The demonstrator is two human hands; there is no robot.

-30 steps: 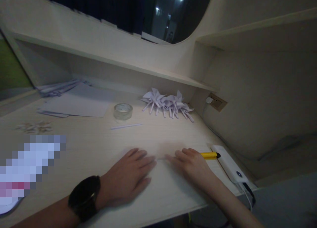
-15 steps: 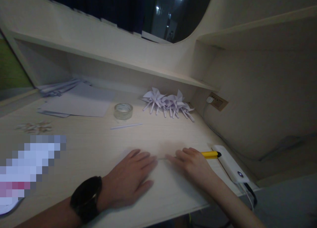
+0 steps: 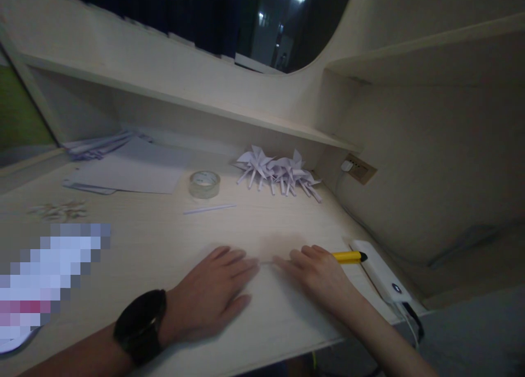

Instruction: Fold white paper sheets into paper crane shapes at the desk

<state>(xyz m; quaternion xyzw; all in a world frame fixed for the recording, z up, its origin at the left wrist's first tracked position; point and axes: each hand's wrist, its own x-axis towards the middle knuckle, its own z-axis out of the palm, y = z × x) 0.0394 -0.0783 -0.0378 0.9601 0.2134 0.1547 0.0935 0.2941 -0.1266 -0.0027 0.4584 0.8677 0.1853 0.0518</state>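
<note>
My left hand [image 3: 215, 295], with a black watch [image 3: 140, 325] on its wrist, lies palm down on the desk with fingers stretched out and thumb apart. Opposite it, my right hand [image 3: 318, 270] rests palm down, its index finger extended and the other fingers bent. A thin pale strip [image 3: 266, 262] shows in the gap between the fingertips, which touch its ends; the rest is hidden under the fingers. From behind my right hand sticks a yellow pen-like tool [image 3: 348, 257] with a black tip; whether the hand touches it I cannot tell.
Behind the hands lie a thin white paper stick [image 3: 210, 208], a tape roll [image 3: 204, 186] and several paper pinwheels [image 3: 283, 172]. Paper sheets [image 3: 131, 166] and a small pile of bits [image 3: 59, 210] are at left, near a pixelated object [image 3: 45, 284]. A white power strip [image 3: 379, 273] lies right.
My left hand has shifted very slightly left and my right fingertips hardly at all. The thin strip still lies between them, and everything else stays put.
</note>
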